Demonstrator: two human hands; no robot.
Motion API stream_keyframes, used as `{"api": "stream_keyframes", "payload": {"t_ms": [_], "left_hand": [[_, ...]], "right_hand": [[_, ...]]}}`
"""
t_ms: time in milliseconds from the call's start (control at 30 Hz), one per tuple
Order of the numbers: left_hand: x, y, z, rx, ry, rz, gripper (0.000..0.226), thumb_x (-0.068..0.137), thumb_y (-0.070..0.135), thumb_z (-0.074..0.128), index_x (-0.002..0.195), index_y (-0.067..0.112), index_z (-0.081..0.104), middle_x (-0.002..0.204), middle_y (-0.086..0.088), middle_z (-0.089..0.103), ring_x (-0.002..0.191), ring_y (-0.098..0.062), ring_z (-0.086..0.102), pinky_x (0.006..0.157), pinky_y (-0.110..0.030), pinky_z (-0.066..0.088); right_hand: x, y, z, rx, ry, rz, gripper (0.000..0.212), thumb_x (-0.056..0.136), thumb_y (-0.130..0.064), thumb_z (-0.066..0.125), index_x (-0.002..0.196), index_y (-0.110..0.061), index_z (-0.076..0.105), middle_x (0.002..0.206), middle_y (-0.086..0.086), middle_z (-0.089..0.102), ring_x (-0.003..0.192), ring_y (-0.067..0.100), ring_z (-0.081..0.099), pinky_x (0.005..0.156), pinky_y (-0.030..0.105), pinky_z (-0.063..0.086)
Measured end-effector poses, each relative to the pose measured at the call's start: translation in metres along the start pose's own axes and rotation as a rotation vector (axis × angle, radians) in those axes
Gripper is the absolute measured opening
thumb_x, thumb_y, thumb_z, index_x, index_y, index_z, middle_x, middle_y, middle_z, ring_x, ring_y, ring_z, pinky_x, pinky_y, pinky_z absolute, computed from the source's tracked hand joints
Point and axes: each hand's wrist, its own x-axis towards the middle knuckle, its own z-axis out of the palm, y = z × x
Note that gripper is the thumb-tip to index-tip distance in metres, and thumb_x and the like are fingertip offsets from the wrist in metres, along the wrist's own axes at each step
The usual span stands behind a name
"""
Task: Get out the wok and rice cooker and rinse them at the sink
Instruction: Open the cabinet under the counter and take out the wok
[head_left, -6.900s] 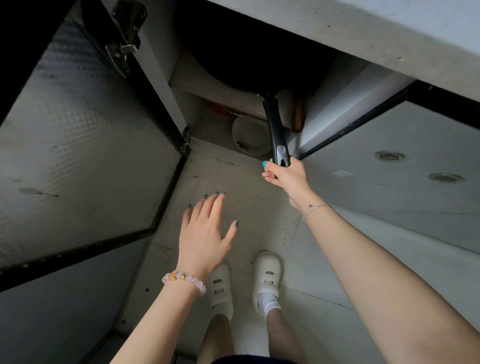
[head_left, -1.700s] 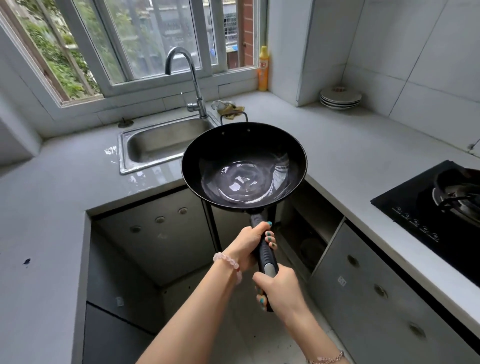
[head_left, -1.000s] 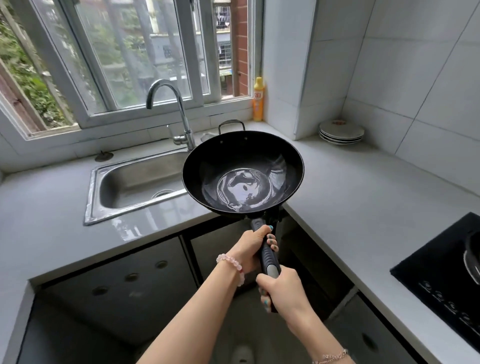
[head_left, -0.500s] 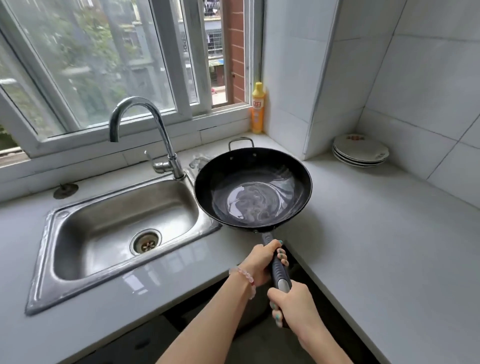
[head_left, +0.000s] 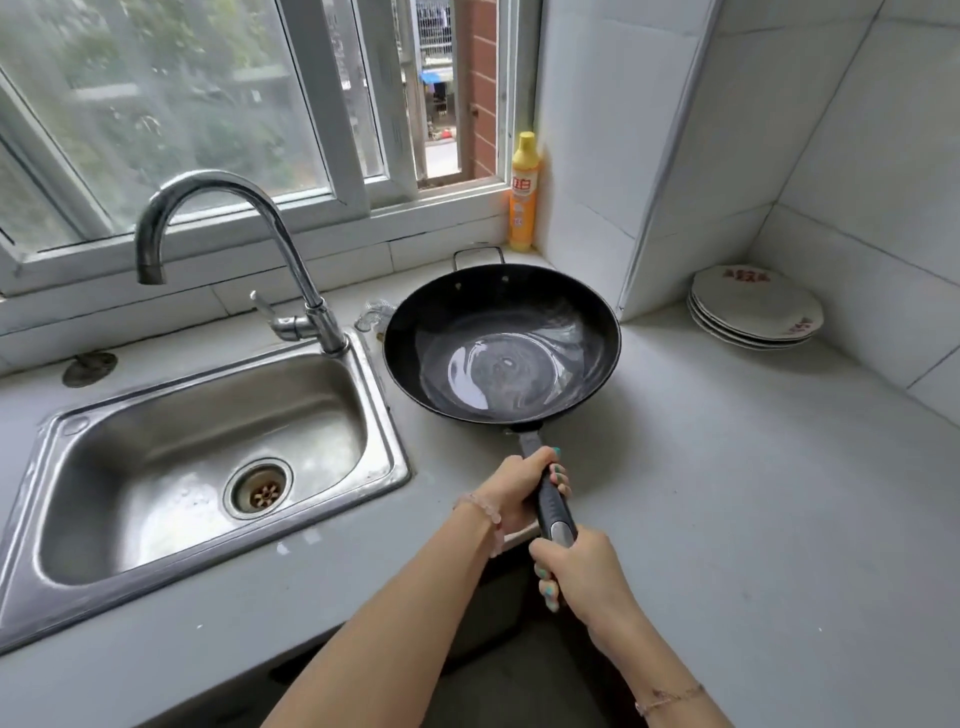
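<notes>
Wok (head_left: 501, 343) by sink (head_left: 156, 467), both grips clenched on its handle (head_left: 553, 506).
Table (head_left: 727, 493) wraps the corner. The sink is set into it at 9 o'clock from the wok, its right rim just beside the bowl. The wok is level, mouth up, on or just above the table; contact cannot be told. The handle's long axis runs roughly 5 to 11 o'clock, and the bowl lies at about 11 to 12 o'clock from both grips. Left grip (head_left: 519, 480) grasps the handle nearer the bowl; right grip (head_left: 582, 571) grasps its tail end. Judgement: the coming move is a swing toward 9 o'clock, over the rim into the basin. Rice cooker not in view.
</notes>
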Motion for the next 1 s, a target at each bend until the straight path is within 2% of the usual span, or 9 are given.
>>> {"api": "stream_keyframes", "payload": {"t_ms": [533, 700, 1000], "left_hand": [[0.052, 0.03, 0.015, 0.027, 0.122, 0.111, 0.023, 0.096, 0.012, 0.049, 0.076, 0.007, 0.042, 0.061, -0.004, 0.042, 0.041, -0.012, 0.048, 0.046, -0.02, 0.048], [0.063, 0.041, 0.025, -0.025, 0.147, 0.097, 0.023, 0.097, 0.01, 0.047, 0.075, 0.007, 0.042, 0.064, -0.004, 0.041, 0.054, -0.013, 0.044, 0.046, -0.02, 0.049], [0.072, 0.046, 0.025, -0.061, 0.151, 0.065, 0.02, 0.098, 0.012, 0.047, 0.079, 0.006, 0.045, 0.069, -0.004, 0.045, 0.06, -0.013, 0.046, 0.048, -0.02, 0.051]], "right_hand": [[0.067, -0.021, -0.03, -0.075, -0.07, 0.006, 0.004, 0.081, -0.003, 0.057, 0.082, -0.005, 0.054, 0.054, 0.004, 0.049, 0.038, 0.01, 0.043, 0.041, 0.022, 0.039], [0.088, -0.036, -0.04, -0.062, -0.118, 0.039, 0.005, 0.081, -0.001, 0.055, 0.082, -0.005, 0.052, 0.058, 0.006, 0.047, 0.04, 0.012, 0.041, 0.04, 0.022, 0.038], [0.102, -0.037, -0.045, -0.035, -0.171, 0.061, 0.011, 0.08, 0.001, 0.052, 0.077, -0.009, 0.047, 0.055, 0.004, 0.047, 0.038, 0.012, 0.04, 0.039, 0.021, 0.036]]}}
